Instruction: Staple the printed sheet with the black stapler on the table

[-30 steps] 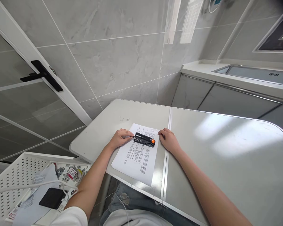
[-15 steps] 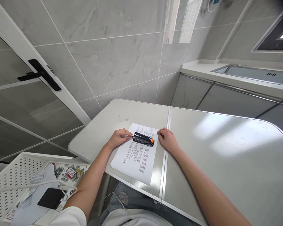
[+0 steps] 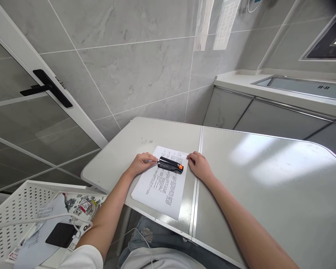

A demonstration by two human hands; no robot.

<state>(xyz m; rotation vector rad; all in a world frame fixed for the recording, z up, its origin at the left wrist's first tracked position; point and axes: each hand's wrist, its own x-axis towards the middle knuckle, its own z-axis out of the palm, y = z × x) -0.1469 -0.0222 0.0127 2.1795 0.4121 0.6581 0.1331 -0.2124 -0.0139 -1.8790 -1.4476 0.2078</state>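
Note:
A black stapler [image 3: 170, 165] with an orange patch at its right end lies on printed paper [image 3: 162, 194]. At the stapler's left end, my left hand [image 3: 141, 164] is closed, thumb and forefinger pinched together. Whatever sits between those fingertips is too small to make out. My right hand [image 3: 199, 165] rests on the table by the paper's upper right edge, its fingers curled and the fingertips at that edge. The inside of this hand is hidden, and it is apart from the stapler.
Small staple-like bits [image 3: 147, 141] lie on the white table [image 3: 240, 194] beyond the paper. A perforated white basket [image 3: 8, 220] at lower left holds a black flat object [image 3: 61, 235], papers, a cable and a small red-and-white box [image 3: 84, 206]. A tiled wall stands behind.
Both hands, the stapler and the paper stay in practically the same place. The view has shifted very slightly.

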